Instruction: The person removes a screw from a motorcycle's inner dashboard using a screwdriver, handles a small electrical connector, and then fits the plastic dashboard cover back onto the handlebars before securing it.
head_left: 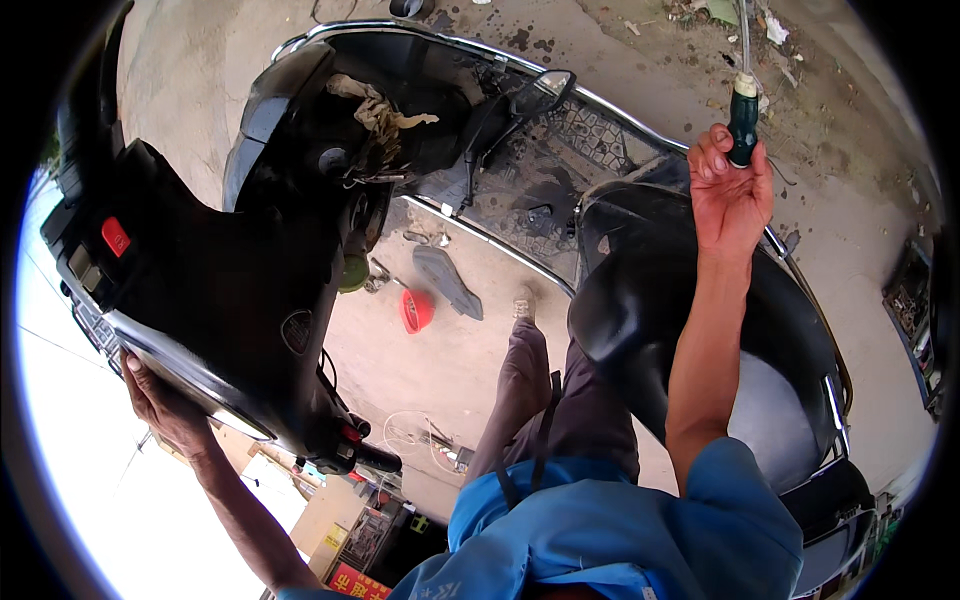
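My left hand (pixel 170 405) grips the outer edge of the black scooter front cover (pixel 250 290), beside its long pale lens strip; some fingers are hidden behind the edge. The cover has a red button (pixel 116 237) and stands by the handlebar grip (pixel 380 458). Raised on the far right, my right hand (pixel 733 190) is closed on a screwdriver (pixel 743 122) with a dark green handle. The screwdriver's shaft points away from me, above the ground beyond the black scooter seat (pixel 640 290).
Between the scooter and my legs lie a red bowl-shaped piece (pixel 416 311) and a dark flat panel (pixel 448 282). A dirty rag (pixel 372 108) hangs in the scooter's opened front. A mirror (pixel 540 95) juts over the footboard (pixel 560 185). At far right is a tray of parts (pixel 912 325).
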Tool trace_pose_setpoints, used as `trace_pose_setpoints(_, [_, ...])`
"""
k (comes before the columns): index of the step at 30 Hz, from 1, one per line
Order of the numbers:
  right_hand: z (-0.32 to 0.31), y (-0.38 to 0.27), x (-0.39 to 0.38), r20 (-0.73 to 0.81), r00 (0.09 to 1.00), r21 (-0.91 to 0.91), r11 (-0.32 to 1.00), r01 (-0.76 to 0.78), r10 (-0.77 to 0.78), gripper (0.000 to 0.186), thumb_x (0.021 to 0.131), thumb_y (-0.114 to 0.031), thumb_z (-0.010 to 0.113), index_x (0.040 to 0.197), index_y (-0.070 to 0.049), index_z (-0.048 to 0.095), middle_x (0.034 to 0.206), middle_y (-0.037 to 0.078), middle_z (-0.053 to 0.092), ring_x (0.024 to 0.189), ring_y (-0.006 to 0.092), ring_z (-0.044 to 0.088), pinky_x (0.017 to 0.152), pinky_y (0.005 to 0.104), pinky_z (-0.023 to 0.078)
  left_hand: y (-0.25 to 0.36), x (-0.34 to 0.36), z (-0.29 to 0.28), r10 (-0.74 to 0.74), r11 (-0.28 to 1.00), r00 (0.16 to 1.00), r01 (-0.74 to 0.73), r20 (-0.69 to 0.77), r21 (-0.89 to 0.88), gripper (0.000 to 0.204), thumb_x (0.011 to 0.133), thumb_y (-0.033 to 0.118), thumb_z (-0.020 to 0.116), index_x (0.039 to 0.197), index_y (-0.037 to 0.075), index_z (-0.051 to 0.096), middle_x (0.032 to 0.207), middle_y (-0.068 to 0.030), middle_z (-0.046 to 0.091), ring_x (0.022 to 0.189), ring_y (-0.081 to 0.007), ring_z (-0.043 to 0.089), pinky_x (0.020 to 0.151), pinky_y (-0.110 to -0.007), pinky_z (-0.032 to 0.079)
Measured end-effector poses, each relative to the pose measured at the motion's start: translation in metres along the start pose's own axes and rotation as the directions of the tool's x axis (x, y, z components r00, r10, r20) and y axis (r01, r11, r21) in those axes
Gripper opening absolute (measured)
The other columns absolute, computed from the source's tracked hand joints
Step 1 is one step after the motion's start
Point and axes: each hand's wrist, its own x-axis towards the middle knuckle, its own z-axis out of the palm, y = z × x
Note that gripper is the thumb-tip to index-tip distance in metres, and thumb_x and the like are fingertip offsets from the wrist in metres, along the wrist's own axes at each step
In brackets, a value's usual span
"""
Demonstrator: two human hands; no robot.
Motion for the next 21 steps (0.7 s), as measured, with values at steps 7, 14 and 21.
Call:
trace_pose_setpoints(7, [0.012, 0.002, -0.002, -0.004, 0.995, -0.236, 0.967, 0.095, -0.099, 0.041, 0.102, -0.038, 0.053, 0.113, 0.001, 0.056, 0.084, 0.007, 0.053, 0.071, 0.0133, 0.044, 0.064, 0.0275, 0.038, 0.005, -0.002, -0.009, 0.003, 1.0, 0.999, -0.003, 0.045, 0.018, 0.058, 0.104, 0.047, 0.045, 0.142, 0.004, 0.051, 0.13, -0.0153, 0.059, 0.119, -0.0234, 0.054, 0.105, -0.036, 0.04])
trace_pose_setpoints(14, [0.013, 0.004, 0.008, -0.168, 0.963, -0.293, 0.943, 0.157, -0.212, 0.052, 0.094, -0.047, 0.064, 0.106, 0.002, 0.054, 0.082, 0.009, 0.055, 0.066, 0.0144, 0.045, 0.06, 0.0287, 0.038, 0.101, -0.138, 0.006, 0.478, 0.877, 0.85, -0.447, -0.222, 0.177, 0.059, 0.1, 0.047, 0.046, 0.139, 0.003, 0.047, 0.147, -0.0203, 0.044, 0.14, -0.0314, 0.04, 0.116, -0.056, 0.032])
trace_pose_setpoints(21, [0.013, -0.003, 0.004, -0.204, 0.963, -0.247, 0.961, 0.125, -0.177, 0.057, 0.094, -0.055, 0.057, 0.1, 0.002, 0.055, 0.081, 0.007, 0.053, 0.065, 0.0136, 0.044, 0.06, 0.0284, 0.037, 0.085, -0.266, 0.184, 0.461, 0.885, 0.649, -0.28, 0.605, -0.373, 0.051, 0.091, 0.013, 0.065, 0.137, -0.001, 0.046, 0.135, -0.0211, 0.054, 0.128, -0.0393, 0.05, 0.108, -0.045, 0.04])
